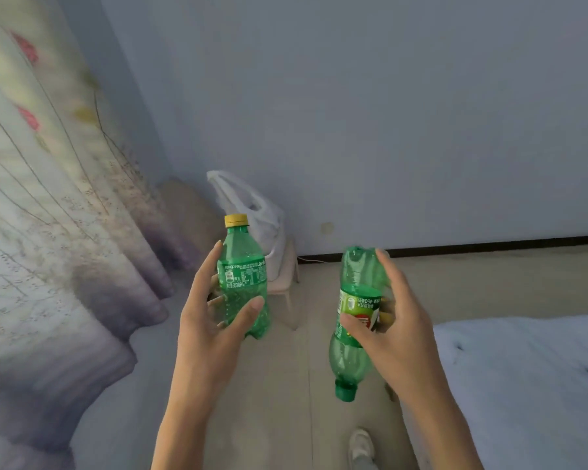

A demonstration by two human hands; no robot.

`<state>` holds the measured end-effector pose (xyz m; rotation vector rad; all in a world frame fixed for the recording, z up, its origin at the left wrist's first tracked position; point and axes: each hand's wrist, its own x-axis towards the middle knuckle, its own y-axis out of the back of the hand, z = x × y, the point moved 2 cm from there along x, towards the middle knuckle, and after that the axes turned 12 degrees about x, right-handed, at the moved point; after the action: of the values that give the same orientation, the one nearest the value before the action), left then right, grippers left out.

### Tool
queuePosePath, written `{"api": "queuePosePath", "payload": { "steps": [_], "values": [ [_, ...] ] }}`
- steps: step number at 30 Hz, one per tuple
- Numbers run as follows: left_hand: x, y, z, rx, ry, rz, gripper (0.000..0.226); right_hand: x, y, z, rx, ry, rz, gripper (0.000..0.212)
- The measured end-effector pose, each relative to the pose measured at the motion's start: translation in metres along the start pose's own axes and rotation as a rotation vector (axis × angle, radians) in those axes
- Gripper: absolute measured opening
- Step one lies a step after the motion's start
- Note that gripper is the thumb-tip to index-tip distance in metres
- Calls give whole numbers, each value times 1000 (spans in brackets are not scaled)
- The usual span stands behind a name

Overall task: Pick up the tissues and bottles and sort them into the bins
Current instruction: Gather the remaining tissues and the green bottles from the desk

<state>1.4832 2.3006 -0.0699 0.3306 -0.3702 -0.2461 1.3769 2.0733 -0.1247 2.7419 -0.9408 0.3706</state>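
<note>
**Grip on both sides**

The left hand (211, 320) is gripping a small green plastic bottle with a yellow cap (243, 276), upright, its fingers partly hiding behind the plastic. The right hand (398, 327), well apart, is clasping a larger green plastic bottle (357, 300), cap pointing down. A white shoe (360, 446) is being cut off below.

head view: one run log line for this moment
left hand: holds yellow-capped bottle upright | right hand: holds green-capped bottle cap down | bins: not in view

Forearms (197, 395) bare; one white shoe (360, 444) below.
</note>
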Motion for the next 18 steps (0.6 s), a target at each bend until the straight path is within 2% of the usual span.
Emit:
{"api": "queuePosePath", "payload": {
  "steps": [6,10,15,18],
  "values": [
    [152,-62,-16,6,-24,-7,82,174,6,34,-45,55,46,102],
    [256,-95,-13,-39,-51,61,84,286,13,39,-10,117,78,102],
    [333,-128,-31,-46,-21,5,84,355,1,79,-53,25,11,104],
    [393,-152,-54,-46,9,-3,84,411,-9,105,-78,13,41,104]
  ]
}}
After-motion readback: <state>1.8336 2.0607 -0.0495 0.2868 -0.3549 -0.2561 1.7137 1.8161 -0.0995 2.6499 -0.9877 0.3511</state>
